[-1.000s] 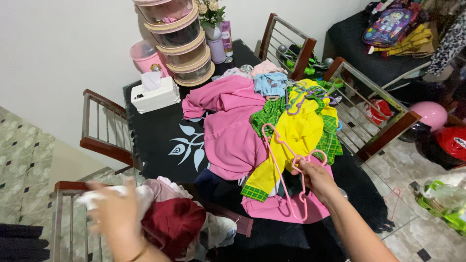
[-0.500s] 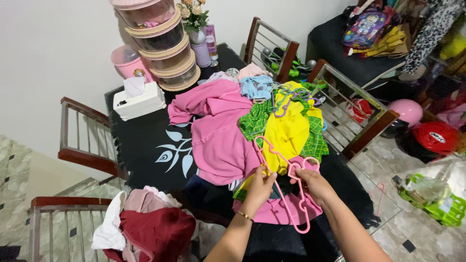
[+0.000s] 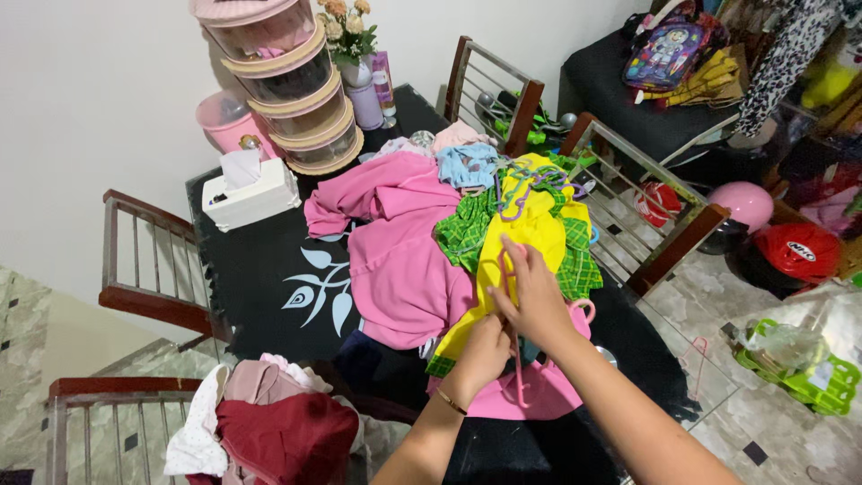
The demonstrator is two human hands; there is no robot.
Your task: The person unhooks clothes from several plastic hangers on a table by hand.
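Observation:
A black table (image 3: 260, 269) carries a heap of clothes: a pink hooded top (image 3: 404, 260), a yellow garment with green checked trim (image 3: 534, 229), and a light blue piece (image 3: 471, 163). Thin pink hangers (image 3: 520, 382) lie over the heap's near end. My left hand (image 3: 480, 348) is closed on their lower part, beside a flat pink garment (image 3: 548, 395). My right hand (image 3: 536, 292) crosses above it, fingers reaching onto the yellow garment and pinching an upper arm of a hanger. A tangle of purple hangers (image 3: 521, 193) rests on the yellow cloth farther back.
A white tissue box (image 3: 251, 193), stacked round containers (image 3: 301, 99) and a flower vase (image 3: 364, 85) stand at the table's far end. Wooden-and-metal chairs (image 3: 148, 269) ring the table; one (image 3: 278, 427) holds maroon and white clothes. Helmets (image 3: 799, 253), a green bag (image 3: 808, 377) and a pink hanger (image 3: 696, 355) lie on the floor.
My left hand left the clothes on the near chair and joined the right on the pink hangers. Both hands then shifted up over the yellow garment, the right crossing above the left.

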